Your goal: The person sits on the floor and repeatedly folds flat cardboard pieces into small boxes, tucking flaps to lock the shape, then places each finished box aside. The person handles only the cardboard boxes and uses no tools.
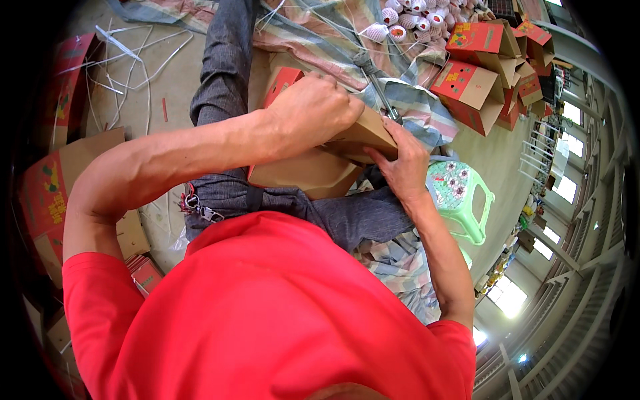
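Cardboard box [300, 170] sits between the trousered legs [223, 93], probably light and stiff, apt to crease; its flap edges seem best to hold. The right hand [405, 159] pinches a flap [372, 132]; the left hand [313, 112] curls above, its grip unclear.

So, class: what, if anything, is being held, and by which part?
The right hand grips the cardboard box by the edge of a flap. The left hand is curled over the box; whether it grips is hidden.
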Available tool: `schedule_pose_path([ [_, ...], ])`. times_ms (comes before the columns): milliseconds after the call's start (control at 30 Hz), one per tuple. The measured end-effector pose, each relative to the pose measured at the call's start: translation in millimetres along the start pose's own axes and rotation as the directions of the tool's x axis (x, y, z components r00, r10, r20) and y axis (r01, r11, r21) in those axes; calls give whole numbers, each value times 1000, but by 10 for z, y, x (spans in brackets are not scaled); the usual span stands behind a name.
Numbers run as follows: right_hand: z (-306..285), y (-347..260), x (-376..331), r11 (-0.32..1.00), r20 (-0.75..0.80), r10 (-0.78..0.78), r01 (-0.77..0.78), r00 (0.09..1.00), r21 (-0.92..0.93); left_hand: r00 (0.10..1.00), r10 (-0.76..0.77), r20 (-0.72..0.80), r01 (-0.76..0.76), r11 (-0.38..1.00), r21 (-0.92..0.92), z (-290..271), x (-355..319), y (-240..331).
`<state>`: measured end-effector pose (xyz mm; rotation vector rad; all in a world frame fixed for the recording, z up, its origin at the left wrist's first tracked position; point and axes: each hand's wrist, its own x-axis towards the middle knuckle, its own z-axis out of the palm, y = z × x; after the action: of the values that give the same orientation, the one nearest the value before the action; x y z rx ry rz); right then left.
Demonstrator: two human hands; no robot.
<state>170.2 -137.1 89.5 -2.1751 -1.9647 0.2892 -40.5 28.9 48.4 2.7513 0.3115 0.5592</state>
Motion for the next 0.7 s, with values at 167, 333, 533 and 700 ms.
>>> schedule_pose_path([
  [167, 123, -55, -219, 998, -68, -39, 35, 997, -55, 1000, 19, 11, -20, 994, 111, 76, -146, 155],
  [333, 284, -29, -456, 995, -90, -40, 31, 995, -99, 1000, 12, 20, -15, 992, 127, 189, -251, 302],
  [533, 992, -121, -550, 994, 67, 75, -69, 995, -90, 976, 60, 210, -67, 998, 23, 655, -603, 123],
  [700, 1166, 430, -146, 996, 76, 30, -24, 997, -80, 951, 29, 309, -35, 999, 15, 979, -320, -193],
])
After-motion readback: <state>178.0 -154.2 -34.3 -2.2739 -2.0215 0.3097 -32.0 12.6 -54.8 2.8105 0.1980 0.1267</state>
